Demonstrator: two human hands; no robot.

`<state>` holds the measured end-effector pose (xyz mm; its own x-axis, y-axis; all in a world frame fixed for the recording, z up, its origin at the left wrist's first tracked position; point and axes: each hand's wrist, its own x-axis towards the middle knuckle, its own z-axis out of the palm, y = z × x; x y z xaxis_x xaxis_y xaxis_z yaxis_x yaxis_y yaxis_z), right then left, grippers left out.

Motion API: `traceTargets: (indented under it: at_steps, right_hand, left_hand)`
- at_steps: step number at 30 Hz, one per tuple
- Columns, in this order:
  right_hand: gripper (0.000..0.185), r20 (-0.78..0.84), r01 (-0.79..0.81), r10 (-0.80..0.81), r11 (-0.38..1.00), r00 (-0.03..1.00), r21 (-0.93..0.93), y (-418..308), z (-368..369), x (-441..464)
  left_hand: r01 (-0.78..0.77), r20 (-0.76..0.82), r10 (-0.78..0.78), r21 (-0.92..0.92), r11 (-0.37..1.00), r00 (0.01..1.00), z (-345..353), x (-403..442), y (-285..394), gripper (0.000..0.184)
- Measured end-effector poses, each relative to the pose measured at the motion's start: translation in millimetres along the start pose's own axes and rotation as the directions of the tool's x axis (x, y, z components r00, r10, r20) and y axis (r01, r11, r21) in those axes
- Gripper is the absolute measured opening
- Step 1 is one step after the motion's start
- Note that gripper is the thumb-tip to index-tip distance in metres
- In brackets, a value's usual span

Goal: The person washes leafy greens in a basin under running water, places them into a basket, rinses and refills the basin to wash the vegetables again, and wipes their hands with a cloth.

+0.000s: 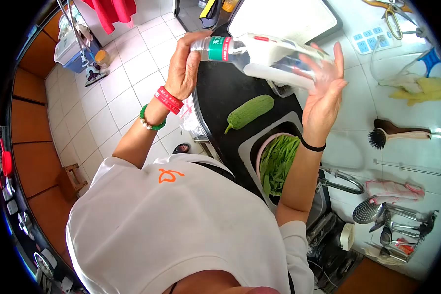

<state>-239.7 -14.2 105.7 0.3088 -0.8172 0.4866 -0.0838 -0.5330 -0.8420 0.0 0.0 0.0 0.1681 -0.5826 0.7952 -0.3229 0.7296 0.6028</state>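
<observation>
A clear plastic bottle (281,56) with a green, white and red label lies nearly level in the air between my hands, above the counter. My left hand (183,66) is closed around its narrower left end. My right hand (323,93) cups the wide right end, fingers spread around it; part of that hand shows through the plastic. The wide part looks cloudy white, and I cannot tell what is inside. Below the bottle, a green luffa gourd (250,113) rests on the black counter (215,90). Green leafy vegetables (278,164) fill a pink basin (259,159) in the sink.
A white board (284,19) stands at the back of the counter. The faucet (343,183) is beside my right forearm. On the tiled wall hang a brush (399,134), several ladles and skimmers (387,220), scissors (392,19) and yellow gloves (421,90). A socket panel (375,39) is at upper right.
</observation>
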Motion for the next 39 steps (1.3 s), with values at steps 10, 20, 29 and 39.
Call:
traceTargets:
  at_steps: [10,20,29,39]
  right_hand:
    - [0.038,-0.266,-0.575,0.593,0.804,0.760,0.150,92.6,-46.6,-159.0]
    - [0.031,0.517,-0.258,0.063,0.914,0.853,0.314,-102.9,-72.8,-217.7]
    - [0.022,0.500,-0.180,0.101,0.977,0.860,0.112,-164.1,-39.7,-227.2]
    - [0.037,0.487,-0.437,0.317,0.886,0.814,0.153,-211.6,-118.2,-297.0]
  left_hand:
    - [0.543,0.157,-0.642,0.407,0.734,0.750,-8.5,-126.1,-133.5,0.025]
    - [0.253,0.273,-0.501,0.614,0.748,0.821,68.8,-148.9,-177.9,0.056]
    - [0.155,0.491,-0.340,0.378,0.913,0.802,80.8,-135.4,-129.0,0.043]
    - [0.149,0.627,-0.339,0.336,0.930,0.702,118.4,-142.5,-51.6,0.036]
